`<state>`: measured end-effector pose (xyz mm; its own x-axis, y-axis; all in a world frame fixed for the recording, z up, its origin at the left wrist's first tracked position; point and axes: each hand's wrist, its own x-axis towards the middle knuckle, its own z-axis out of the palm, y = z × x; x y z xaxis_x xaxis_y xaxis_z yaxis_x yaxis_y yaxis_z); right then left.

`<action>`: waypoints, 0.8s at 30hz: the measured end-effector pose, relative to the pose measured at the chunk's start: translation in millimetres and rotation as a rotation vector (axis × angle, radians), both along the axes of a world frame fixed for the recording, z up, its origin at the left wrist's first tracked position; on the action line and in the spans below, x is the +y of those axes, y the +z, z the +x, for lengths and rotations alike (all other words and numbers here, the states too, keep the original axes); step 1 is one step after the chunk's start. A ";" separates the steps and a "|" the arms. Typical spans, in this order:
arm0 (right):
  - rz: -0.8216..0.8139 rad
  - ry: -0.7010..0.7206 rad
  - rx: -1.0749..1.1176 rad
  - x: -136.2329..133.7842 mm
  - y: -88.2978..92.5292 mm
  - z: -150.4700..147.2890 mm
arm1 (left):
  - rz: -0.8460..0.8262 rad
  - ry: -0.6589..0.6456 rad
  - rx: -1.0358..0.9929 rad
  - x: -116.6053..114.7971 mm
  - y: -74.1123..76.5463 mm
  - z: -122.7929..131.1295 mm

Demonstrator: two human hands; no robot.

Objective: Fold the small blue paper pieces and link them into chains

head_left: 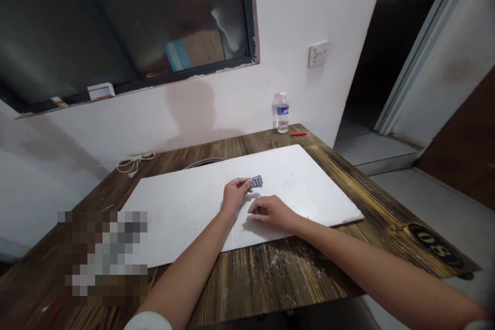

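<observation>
My left hand (235, 195) is closed in a pinch on a small flat blue-and-grey piece (257, 182), which has darker rectangles on it. Its exact kind is too small to make out. The piece is held just above a large white board (185, 216). Slightly nearer to me and to the right, my right hand (274, 211) hovers low over the board. Its fingers are curved, with a gap between them and the thumb, and nothing shows in them.
Under the board is a dark wooden table (240, 283). A water bottle (283, 113) and a red stick-like object (298, 134) stand and lie at the back corner. A white cord (135, 161) lies back left. A blurred patch covers the front left. Behind is a wall with a window.
</observation>
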<state>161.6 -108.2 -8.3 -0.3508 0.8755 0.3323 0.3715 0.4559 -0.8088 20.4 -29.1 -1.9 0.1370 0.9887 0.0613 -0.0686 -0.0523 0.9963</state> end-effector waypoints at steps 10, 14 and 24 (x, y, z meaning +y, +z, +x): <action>-0.178 -0.159 0.384 11.3 -1.2 9.4 | 0.003 -0.022 0.038 -2.8 3.6 -0.5; -0.198 -0.251 0.464 15.8 2.9 19.0 | 0.029 -0.022 0.071 -1.7 1.6 -1.2; 0.370 -0.378 0.099 16.9 6.0 32.9 | 0.009 -0.062 0.076 -4.5 6.6 0.6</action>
<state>194.5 -91.2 -2.3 0.0148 0.7527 0.6582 0.4949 0.5665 -0.6589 21.0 -33.7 4.7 0.2027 0.9776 0.0572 0.0038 -0.0592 0.9982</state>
